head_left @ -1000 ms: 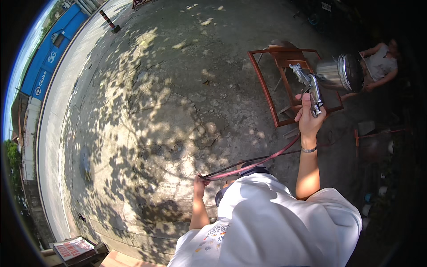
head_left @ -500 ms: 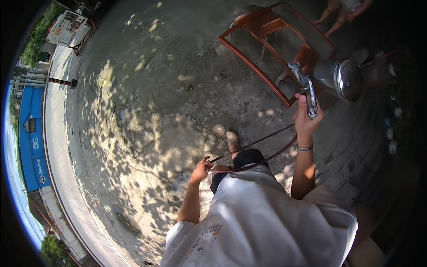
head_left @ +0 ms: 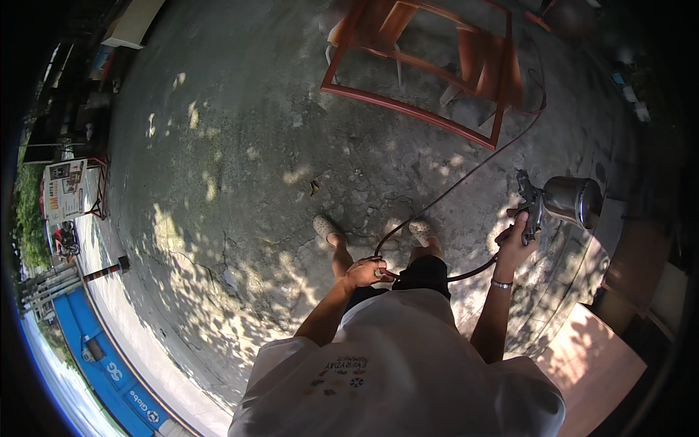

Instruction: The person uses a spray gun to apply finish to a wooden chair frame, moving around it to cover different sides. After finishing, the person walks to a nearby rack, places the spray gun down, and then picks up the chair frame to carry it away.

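1. Right hand (head_left: pixel 517 244): the handle of a metal spray gun (head_left: pixel 534 209) is enclosed by the grip, to the right of the body; whether the trigger is pressed cannot be told.
2. Cup (head_left: pixel 571 199): it is carried on the gun's right side and is tilted over, its wide end turned to the right.
3. Left hand (head_left: pixel 364 273): the hose (head_left: pixel 466 177) is held in a closed grip, in front of the shorts (head_left: pixel 424 277).
4. Hose: one length is led from the left hand past the shorts to the gun; another is looped up and drawn across the ground (head_left: pixel 255 182), past the near right corner of the frame.
5. Frame (head_left: pixel 415 113): this reddish-brown rectangle, divided by a bar, is seen ahead of the feet, over brown furniture (head_left: pixel 480 58); it is touched by neither hand.
6. Person: a white shirt (head_left: pixel 408 364), pale clogs (head_left: pixel 325 228) and a wristband (head_left: pixel 502 285) on the right wrist are worn.
7. Surroundings: the ground is dappled with sunlight; a signboard (head_left: pixel 65 191), a striped post (head_left: pixel 102 272) and a blue wall (head_left: pixel 95 331) are seen at far left.
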`<control>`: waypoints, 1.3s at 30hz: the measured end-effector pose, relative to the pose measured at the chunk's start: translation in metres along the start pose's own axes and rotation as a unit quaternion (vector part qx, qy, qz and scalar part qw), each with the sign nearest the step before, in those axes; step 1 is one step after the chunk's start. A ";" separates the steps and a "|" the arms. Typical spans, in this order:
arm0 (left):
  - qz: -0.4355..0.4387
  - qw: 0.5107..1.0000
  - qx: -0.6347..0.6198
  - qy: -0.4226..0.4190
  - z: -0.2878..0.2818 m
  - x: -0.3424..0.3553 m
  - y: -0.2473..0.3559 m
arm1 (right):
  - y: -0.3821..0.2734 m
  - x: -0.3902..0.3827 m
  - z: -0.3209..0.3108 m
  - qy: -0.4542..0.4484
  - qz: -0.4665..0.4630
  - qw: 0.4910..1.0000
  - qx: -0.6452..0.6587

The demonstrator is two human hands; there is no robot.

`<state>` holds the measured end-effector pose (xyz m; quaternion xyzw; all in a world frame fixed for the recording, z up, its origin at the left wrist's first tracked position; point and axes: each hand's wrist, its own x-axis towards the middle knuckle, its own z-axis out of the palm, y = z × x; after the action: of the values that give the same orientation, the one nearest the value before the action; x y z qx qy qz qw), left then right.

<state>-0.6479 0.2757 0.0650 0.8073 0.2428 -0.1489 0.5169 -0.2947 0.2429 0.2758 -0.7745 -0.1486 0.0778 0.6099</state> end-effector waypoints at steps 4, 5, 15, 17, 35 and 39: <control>0.066 0.998 0.015 0.016 -0.059 0.006 -0.054 | 0.021 -0.050 0.022 0.103 0.005 0.993 -0.059; 0.065 0.997 0.034 0.001 -0.073 0.003 -0.056 | 0.021 -0.063 0.030 0.130 0.027 0.988 -0.073; 0.043 0.995 0.027 -0.091 -0.120 -0.030 -0.191 | 0.090 -0.127 0.154 0.212 0.130 0.963 -0.104; 0.040 0.989 0.066 -0.125 -0.145 -0.010 -0.194 | 0.115 -0.126 0.186 0.209 0.104 0.967 -0.101; -0.018 0.936 0.238 -0.259 -0.300 0.068 -0.392 | 0.171 -0.192 0.430 0.169 0.189 0.967 -0.011; 0.030 0.929 0.296 -0.220 -0.350 0.069 -0.434 | 0.173 -0.223 0.491 0.113 0.184 0.975 0.053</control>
<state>-0.8307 0.7604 -0.1522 0.8776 0.0432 -0.3723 0.2989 -0.6300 0.5869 -0.0246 -0.7592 0.0707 0.1081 0.6379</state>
